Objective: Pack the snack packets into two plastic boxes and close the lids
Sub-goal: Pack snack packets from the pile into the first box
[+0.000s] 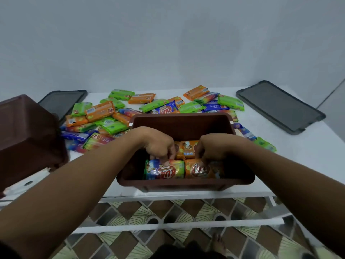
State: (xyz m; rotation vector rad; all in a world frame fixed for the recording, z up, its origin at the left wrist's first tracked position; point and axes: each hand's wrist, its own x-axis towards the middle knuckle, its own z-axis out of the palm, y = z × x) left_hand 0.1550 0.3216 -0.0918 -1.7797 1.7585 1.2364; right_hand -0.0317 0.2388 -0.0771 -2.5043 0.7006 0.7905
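Note:
A brown plastic box [183, 121] stands open at the table's front edge, and both hands reach into it. My left hand [158, 144] has its fingertips pressed on a multicoloured snack packet [165, 170] at the box's near side. My right hand [211, 147] presses on an orange snack packet [202, 170] beside it. More orange packets [187, 149] lie behind them in the box. A loose pile of snack packets [149, 107] in green, orange and blue covers the table behind the box. A second brown box [28, 135] stands at the left, blurred.
A grey lid [280, 106] lies flat at the back right, and another grey lid [61, 102] at the back left behind the second box. The white table [298, 161] ends just in front of the box; patterned floor tiles [168, 212] and a foot [217, 243] show below.

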